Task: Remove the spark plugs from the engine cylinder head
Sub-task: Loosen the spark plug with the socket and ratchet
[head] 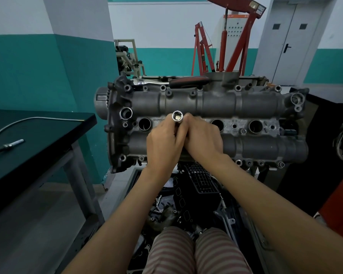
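Here, left hand [163, 140] and right hand [203, 138] both grip upright socket [177, 116] over cylinder head [206, 123]. Spark plug [8, 146] lies on left surface [48, 133]. Ratchet [170, 82] rests on far edge.

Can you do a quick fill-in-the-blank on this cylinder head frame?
1. Both hands grip the shiny metal ___ over the grey cylinder head.
2. One removed spark plug lies on the dark ___ at the person's left.
3. The ratchet with the red-black handle rests on the head's ___ edge.

Missing: socket; table; far
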`<state>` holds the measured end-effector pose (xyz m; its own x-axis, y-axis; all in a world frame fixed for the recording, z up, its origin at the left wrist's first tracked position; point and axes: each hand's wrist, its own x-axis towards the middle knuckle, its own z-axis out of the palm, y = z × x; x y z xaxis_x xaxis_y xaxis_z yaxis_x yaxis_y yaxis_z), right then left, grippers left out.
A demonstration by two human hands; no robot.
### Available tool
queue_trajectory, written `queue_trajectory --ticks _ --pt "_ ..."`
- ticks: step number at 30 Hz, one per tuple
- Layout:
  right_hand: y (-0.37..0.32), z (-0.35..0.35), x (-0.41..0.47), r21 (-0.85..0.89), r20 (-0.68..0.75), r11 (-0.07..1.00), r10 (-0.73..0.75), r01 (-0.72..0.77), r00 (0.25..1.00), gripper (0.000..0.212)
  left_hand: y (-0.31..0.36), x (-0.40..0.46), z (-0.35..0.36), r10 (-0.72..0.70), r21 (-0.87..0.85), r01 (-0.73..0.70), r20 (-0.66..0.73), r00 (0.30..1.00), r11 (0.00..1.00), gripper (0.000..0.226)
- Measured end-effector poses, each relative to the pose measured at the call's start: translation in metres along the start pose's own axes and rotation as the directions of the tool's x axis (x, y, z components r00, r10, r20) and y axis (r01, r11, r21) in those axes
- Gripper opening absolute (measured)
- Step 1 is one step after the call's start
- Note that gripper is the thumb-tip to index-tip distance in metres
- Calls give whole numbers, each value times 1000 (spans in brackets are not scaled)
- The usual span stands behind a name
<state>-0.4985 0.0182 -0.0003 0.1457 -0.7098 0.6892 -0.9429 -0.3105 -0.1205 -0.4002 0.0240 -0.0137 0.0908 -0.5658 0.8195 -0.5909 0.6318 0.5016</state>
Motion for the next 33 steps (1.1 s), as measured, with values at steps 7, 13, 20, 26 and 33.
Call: queue_trajectory --ticks 7,13,20,26,33 --pt "0 1 -1 -18 31 1000 6 -6 1000 16 2 1 0 -41 22 41 20 999 999 37" --pt "0 -1 -1 -42 30 999 -27 29 999 23 -1 2 2 -20 58 18 36 999 998 25" --pt "-1 -2 1 -34 37 999 10 -8 999 32 3 1 -2 36 9 -35 -22 999 999 23" --pt "-2 -2 -1 -55 74 998 -14 18 997 23 0 -1 -1 20 -20 -20 -2 1000 1000 37" --pt "-4 -6 -5 -25 40 999 -27 28 999 22 -3 -1 1 24 -44 -24 1 1000 999 23"
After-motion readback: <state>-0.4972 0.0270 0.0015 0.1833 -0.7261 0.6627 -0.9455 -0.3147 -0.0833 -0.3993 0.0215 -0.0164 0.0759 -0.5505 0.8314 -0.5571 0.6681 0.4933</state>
